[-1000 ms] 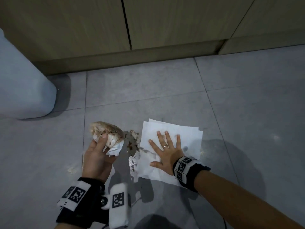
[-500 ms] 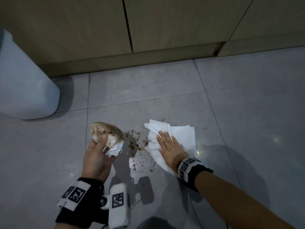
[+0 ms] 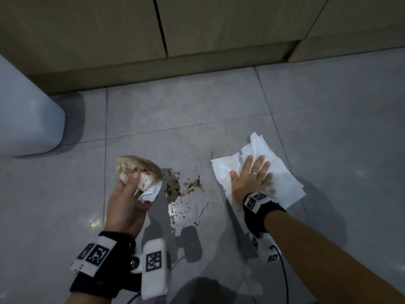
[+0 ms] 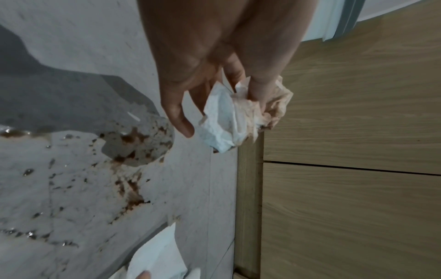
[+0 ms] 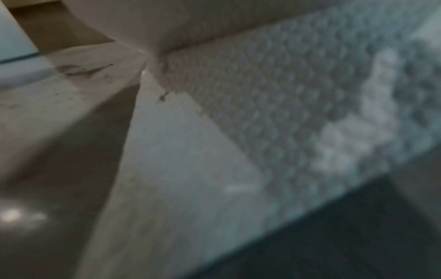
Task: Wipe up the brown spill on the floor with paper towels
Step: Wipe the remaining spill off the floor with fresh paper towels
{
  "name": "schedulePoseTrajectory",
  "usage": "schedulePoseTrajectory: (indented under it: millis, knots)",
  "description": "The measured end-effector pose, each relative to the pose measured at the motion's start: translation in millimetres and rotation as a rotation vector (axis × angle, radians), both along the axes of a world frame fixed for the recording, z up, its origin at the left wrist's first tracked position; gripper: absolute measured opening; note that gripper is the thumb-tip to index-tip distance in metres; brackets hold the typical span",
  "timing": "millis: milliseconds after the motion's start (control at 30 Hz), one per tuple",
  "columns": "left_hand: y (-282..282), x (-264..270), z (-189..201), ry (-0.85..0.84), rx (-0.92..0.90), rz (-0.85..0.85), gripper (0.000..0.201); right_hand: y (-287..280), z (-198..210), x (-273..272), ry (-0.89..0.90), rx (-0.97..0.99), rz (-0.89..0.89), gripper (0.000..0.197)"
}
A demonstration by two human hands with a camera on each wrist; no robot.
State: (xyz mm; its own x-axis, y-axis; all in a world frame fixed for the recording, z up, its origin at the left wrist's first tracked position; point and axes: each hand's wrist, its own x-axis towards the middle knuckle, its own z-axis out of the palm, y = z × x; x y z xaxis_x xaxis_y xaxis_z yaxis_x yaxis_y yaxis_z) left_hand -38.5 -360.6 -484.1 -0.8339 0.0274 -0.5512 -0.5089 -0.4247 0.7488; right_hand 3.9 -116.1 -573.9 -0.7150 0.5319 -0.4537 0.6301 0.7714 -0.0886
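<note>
Our right hand point(image 3: 252, 176), fingers spread, presses the flat white paper towel point(image 3: 282, 181), soft and tear-prone when wet, just right of the brown spill point(image 3: 186, 194) on the grey tiled floor point(image 3: 197, 110); our left hand point(image 3: 127, 205) pinches a crumpled stained wad point(image 3: 140, 172).

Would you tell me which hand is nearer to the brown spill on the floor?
Left. The left hand holds a soiled wad just beside the brown spill; the right hand presses a paper towel farther off.

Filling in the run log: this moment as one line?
left hand: holds soiled wad | right hand: flat on paper towel | brown spill: partly remaining
</note>
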Motion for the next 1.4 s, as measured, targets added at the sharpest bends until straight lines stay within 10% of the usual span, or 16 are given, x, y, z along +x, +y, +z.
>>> schedulePoseTrajectory:
  millis: [433, 867, 1233, 1400]
  knots:
    - [-9.2, -1.1, 1.7, -0.021, 0.050, 0.040, 0.020, -47.4, 15.1, -27.8, -0.024, -0.196, 0.514, 0.058]
    - [-9.7, 0.8, 0.9, -0.042, 0.045, 0.076, 0.017, -72.4, 44.1, -16.9, -0.046, -0.394, 0.589, 0.053]
    - [11.1, 4.0, -13.1, -0.013, -0.234, 0.047, 0.009, -102.2, 9.0, 11.0, -0.061, -0.159, 0.783, 0.060]
    - [4.8, 7.9, -6.6, 0.117, -0.341, -0.009, 0.015, -103.1, 17.1, 2.5, 0.059, -0.301, 0.618, 0.064]
